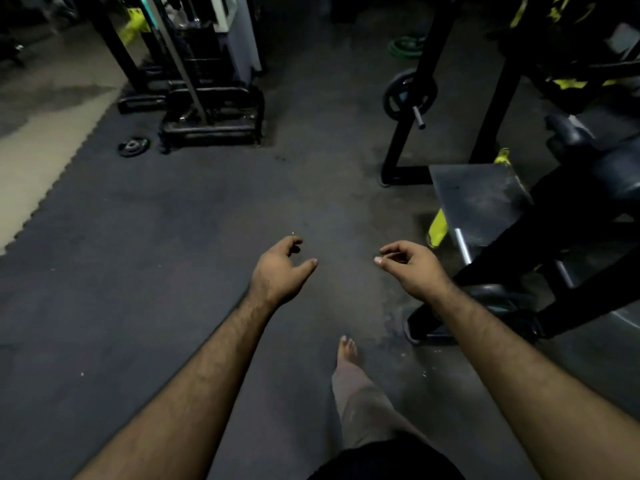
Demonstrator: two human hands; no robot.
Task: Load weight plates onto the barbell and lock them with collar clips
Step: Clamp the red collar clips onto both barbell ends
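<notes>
Both my hands hang in front of me over the dark rubber floor, holding nothing. My left hand (280, 268) has loosely curled fingers and a spread thumb. My right hand (410, 265) is curled the same way, about a hand's width to its right. A black weight plate (408, 93) sits on a barbell sleeve (418, 117) on the black rack at the upper right, well ahead of my hands. A small weight plate (133, 146) lies flat on the floor at the far left. Another dark plate (498, 296) lies under the bench frame by my right forearm. No collar clip is visible.
A black rack upright (405, 133) and a bench with a grey metal step (478, 199) fill the right side. A machine base (211, 123) stands at the upper left centre. Green plates (407, 46) lie far back. My bare foot (347, 349) is stepping forward.
</notes>
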